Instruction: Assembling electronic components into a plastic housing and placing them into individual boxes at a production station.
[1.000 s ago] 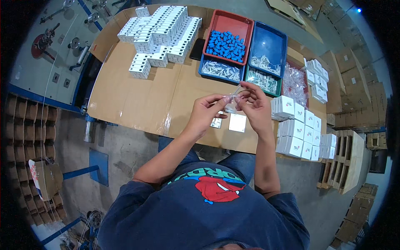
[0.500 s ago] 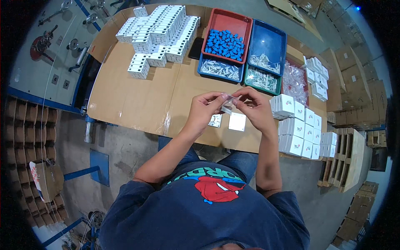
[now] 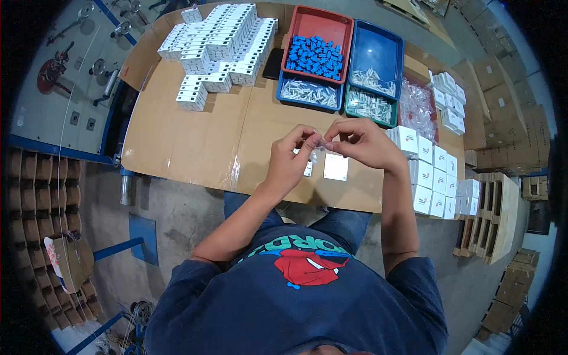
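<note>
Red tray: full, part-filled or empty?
Part-filled: blue parts are heaped over the near portion of the red tray; bare red floor shows at its far end.

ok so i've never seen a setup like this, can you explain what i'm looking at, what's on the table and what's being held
There's no robot: these are a person's bare hands. A fisheye camera on their head looks down, so straight edges bend near the rim.

On the cardboard-covered table, a stack of white units stands far left. Top centre, a red tray holds blue parts; blue trays and a green one near it hold small whitish pieces. White boxes are stacked on the right.

The left hand and right hand pinch a small clear item together, too small to identify. A flat white square lies just beyond.
</note>
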Demonstrator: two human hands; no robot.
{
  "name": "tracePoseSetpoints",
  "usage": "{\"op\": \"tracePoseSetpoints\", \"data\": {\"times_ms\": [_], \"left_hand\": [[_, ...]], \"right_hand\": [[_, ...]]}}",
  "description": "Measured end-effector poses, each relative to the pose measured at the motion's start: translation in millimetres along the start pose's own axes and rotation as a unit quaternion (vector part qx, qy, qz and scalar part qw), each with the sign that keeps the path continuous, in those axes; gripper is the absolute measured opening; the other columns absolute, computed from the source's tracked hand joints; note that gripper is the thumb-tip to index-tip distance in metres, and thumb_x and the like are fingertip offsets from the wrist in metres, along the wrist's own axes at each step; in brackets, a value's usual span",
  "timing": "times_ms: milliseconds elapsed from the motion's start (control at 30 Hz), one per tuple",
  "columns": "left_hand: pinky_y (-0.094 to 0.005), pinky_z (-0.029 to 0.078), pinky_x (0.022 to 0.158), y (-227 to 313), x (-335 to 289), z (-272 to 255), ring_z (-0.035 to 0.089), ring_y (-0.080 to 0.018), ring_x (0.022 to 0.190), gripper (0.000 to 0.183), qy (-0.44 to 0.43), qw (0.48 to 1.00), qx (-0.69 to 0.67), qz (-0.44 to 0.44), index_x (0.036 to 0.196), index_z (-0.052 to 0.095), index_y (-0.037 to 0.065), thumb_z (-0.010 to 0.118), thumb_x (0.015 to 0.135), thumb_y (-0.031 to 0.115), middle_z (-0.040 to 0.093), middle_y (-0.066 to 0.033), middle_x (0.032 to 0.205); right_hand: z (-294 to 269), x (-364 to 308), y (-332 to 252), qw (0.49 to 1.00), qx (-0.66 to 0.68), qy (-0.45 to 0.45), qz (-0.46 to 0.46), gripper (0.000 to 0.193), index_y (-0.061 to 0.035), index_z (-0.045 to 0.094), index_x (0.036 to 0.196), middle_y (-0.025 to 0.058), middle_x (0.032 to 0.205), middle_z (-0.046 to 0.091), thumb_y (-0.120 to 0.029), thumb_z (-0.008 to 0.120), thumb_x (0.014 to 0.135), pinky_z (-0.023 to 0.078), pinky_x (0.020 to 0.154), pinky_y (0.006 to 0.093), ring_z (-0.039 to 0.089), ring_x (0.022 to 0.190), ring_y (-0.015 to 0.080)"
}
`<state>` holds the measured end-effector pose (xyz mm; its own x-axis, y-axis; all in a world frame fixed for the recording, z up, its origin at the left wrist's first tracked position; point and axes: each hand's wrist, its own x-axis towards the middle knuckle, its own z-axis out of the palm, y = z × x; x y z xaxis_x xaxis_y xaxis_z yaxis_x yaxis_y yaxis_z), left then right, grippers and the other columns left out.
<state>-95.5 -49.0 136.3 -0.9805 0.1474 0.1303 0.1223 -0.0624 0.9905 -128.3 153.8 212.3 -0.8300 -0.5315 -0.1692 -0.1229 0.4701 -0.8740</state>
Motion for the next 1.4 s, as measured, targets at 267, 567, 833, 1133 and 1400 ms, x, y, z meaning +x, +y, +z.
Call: {"op": "tracePoseSetpoints", "data": {"times_ms": [267, 567, 833, 1133, 1400], "left_hand": [[-0.0273, 0.054, 0.079, -17.6, -3.2, 3.2, 0.068, -0.0128, 0.088, 0.020, -0.028, 0.999, -0.046, -0.001, 0.107, 0.068, -0.002, 0.064, 0.102, 0.016, 0.073, -0.0075, 0.094], [-0.0255, 0.052, 0.087, -21.4, 3.4, -2.8, 0.063, -0.0116, 0.103, 0.030, -0.032, 0.992, -0.119, -0.032, 0.122, 0.061, -0.002, 0.071, 0.094, 0.003, 0.068, -0.0064, 0.110], [-0.0255, 0.051, 0.086, -12.2, 5.8, -3.7, 0.063, -0.0104, 0.103, 0.028, -0.021, 0.975, -0.211, -0.073, 0.119, 0.061, 0.001, 0.071, 0.093, 0.002, 0.066, -0.0048, 0.108], [-0.0260, 0.052, 0.087, -19.2, 3.1, 0.3, 0.065, -0.0107, 0.096, 0.017, -0.047, 0.976, -0.195, -0.089, 0.112, 0.066, 0.001, 0.068, 0.098, 0.010, 0.069, -0.0051, 0.104], [-0.0269, 0.054, 0.088, -11.1, 0.7, 8.8, 0.066, -0.0116, 0.095, 0.018, -0.068, 0.975, -0.196, -0.085, 0.113, 0.065, -0.001, 0.068, 0.099, 0.011, 0.069, -0.0059, 0.106]], "right_hand": [[0.3, -5.8, -6.7, 0.998, -0.055, -0.011, 0.014, 0.018, -0.0037, 0.073, 0.094, 0.0050, 0.075, 0.067, -0.019, 0.078, 0.086, 0.048, 0.062, 0.0307, 0.057, 0.067, 0.0120], [-4.7, -12.8, -1.5, 0.994, -0.096, 0.059, -0.011, 0.022, -0.0026, 0.070, 0.090, 0.0066, 0.077, 0.068, -0.022, 0.079, 0.085, 0.047, 0.062, 0.0303, 0.059, 0.067, 0.0139], [22.5, -10.6, 17.0, 0.991, 0.038, 0.126, -0.017, 0.024, -0.0032, 0.072, 0.110, -0.0032, 0.089, 0.070, -0.016, 0.077, 0.090, 0.044, 0.059, 0.0195, 0.058, 0.073, 0.0029], [30.7, -20.6, 22.6, 0.986, 0.095, 0.138, -0.002, 0.017, -0.0001, 0.074, 0.102, 0.0049, 0.082, 0.071, -0.015, 0.072, 0.093, 0.048, 0.059, 0.0265, 0.060, 0.071, 0.0078], [30.4, -22.4, 25.6, 0.988, 0.006, 0.151, -0.042, 0.012, -0.0021, 0.071, 0.100, 0.0002, 0.085, 0.068, -0.013, 0.070, 0.095, 0.046, 0.054, 0.0211, 0.057, 0.069, 0.0040]]}}
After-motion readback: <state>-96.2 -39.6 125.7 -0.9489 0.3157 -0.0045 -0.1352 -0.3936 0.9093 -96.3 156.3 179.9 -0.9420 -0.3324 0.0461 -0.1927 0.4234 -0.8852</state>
